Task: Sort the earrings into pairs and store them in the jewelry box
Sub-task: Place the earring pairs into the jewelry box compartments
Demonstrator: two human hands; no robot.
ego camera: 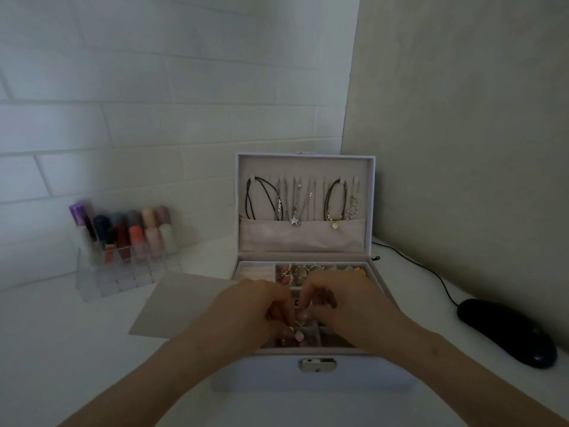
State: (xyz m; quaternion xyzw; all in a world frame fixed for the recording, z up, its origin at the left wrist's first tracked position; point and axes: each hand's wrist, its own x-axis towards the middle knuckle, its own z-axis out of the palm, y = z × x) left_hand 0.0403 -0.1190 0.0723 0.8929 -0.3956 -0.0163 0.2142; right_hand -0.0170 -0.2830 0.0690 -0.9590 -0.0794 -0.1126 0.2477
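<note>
A pale jewelry box [311, 377] stands open on the white table, its lid upright with several necklaces [292, 201] hanging inside. Earrings [303, 271] lie in the back compartments of the top tray. My left hand [255, 306] and my right hand [345, 300] are both over the tray's middle, fingers curled down and nearly touching each other. Their fingertips meet around something small in the front compartments; I cannot make out what it is or which hand holds it. The hands hide most of the tray.
A grey card [172, 306] lies left of the box, partly under it. A clear organiser with nail polish bottles [129, 235] stands at the back left. A black mouse [508, 331] with its cable lies to the right. Walls close the back and right.
</note>
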